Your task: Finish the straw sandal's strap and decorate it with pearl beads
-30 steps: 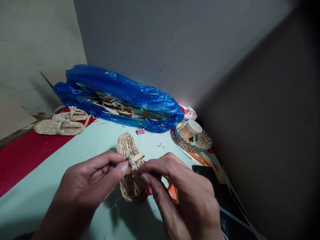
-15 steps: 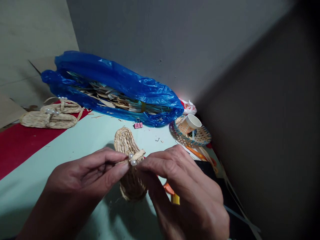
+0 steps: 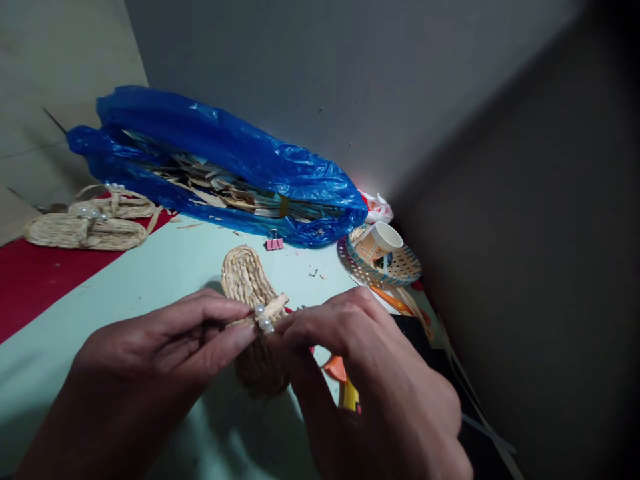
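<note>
A small woven straw slipper is held up in the middle, its sole pointing away from me. Several white pearl beads sit on the strap across it. My left hand pinches the strap on the left, thumb and forefinger right beside the beads. From the right, my right hand brings closed fingertips against the beads' right side; whatever they grip is hidden. Below the hands, the slipper's near end is in shadow.
Two similar beaded slippers lie at left on red cloth. Behind stands a blue plastic bag of dried strips. A pink binder clip, a basket with a paper cup, and orange scissors lie beyond my hands.
The whole view has shifted slightly, so the background sits a little higher and farther left. Both hands keep their hold at the beads, with the right hand turned slightly.
</note>
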Action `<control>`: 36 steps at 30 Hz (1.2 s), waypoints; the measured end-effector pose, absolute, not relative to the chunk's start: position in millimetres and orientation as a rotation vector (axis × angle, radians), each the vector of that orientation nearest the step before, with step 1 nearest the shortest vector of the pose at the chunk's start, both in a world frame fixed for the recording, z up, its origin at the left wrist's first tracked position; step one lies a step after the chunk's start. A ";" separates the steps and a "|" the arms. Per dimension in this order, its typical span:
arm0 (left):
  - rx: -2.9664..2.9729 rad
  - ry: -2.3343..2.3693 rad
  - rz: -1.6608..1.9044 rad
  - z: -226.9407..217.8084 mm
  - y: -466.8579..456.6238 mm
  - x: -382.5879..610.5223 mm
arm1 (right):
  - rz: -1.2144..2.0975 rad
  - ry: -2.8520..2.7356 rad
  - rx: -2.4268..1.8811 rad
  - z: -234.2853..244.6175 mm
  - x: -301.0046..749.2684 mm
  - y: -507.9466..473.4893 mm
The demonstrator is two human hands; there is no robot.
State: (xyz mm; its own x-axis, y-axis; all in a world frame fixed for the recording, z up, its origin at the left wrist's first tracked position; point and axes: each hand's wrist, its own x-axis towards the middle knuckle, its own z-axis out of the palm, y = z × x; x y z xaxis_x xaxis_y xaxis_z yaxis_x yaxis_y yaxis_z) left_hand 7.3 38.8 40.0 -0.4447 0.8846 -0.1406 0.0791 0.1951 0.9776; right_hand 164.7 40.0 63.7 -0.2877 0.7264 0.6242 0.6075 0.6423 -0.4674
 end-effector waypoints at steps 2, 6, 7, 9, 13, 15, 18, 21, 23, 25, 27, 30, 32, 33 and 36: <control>0.899 1.712 1.283 43.1 39.1 7.0 | 0.163 -2.001 -1.034 63.6 164.1 38.7; 0.897 1.748 1.181 51.0 39.3 6.2 | 0.175 -1.991 -1.144 69.6 158.6 32.4; 0.896 1.760 1.158 52.7 39.2 6.0 | 0.175 -1.983 -1.179 71.9 156.9 30.4; 0.909 1.780 1.124 55.3 38.8 5.6 | 0.166 -1.967 -1.212 75.5 153.8 26.7; 0.940 1.823 1.096 58.4 37.8 5.3 | 0.206 -1.940 -1.178 72.2 151.1 24.0; 0.919 1.834 1.078 58.7 37.9 5.3 | 0.190 -1.914 -1.107 64.7 150.6 25.7; 0.869 1.841 1.097 57.3 38.6 6.1 | 0.108 -1.862 -1.004 53.9 149.1 29.8; 0.834 1.798 1.156 55.2 38.9 8.7 | 0.052 -1.893 -1.003 52.7 147.0 32.2; 0.779 1.732 1.186 53.7 38.5 10.4 | 0.038 -1.959 -1.018 56.8 147.3 32.6; 0.714 1.678 1.228 51.5 37.9 10.5 | 0.015 -2.019 -1.023 62.1 150.5 33.4; 0.677 1.616 1.272 47.8 38.0 8.2 | 0.003 -2.107 -1.009 66.4 156.7 35.8; 0.650 1.486 1.294 40.6 39.9 0.9 | -0.013 -2.094 -0.973 68.8 167.7 42.9; 0.649 1.407 1.282 37.6 42.1 -3.7 | 0.043 -1.974 -1.012 67.7 172.6 48.7; 0.651 1.376 1.285 37.4 43.3 -5.3 | 0.126 -1.926 -1.056 66.5 173.8 51.4; 0.614 1.300 1.341 40.6 45.3 -6.0 | 0.549 -1.879 -1.236 59.7 173.7 57.5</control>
